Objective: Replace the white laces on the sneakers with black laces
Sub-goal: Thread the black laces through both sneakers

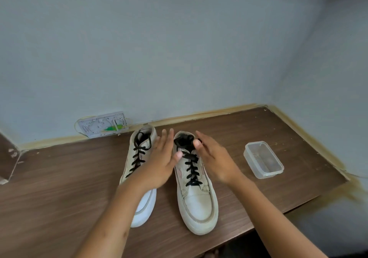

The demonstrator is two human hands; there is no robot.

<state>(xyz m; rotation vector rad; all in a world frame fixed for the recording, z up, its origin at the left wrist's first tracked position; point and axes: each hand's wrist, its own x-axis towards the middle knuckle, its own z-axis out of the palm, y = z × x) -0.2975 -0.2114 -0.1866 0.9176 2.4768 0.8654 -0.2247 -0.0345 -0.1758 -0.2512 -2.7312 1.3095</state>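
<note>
Two off-white sneakers stand side by side on the wooden table, toes toward me, both threaded with black laces. The left sneaker (142, 200) is partly covered by my left hand (161, 162), whose fingers are straight and spread between the two shoes. The right sneaker (197, 200) shows its black lace (192, 170) crossed up the front. My right hand (214, 158) hovers flat over that shoe's right side near the collar, fingers straight. Neither hand holds anything. No white laces are in view.
An empty clear plastic container (262, 159) sits on the table (59, 178) to the right of the shoes. A pale wall socket plate (103, 125) leans against the back wall. The table's right and near-right edges drop off.
</note>
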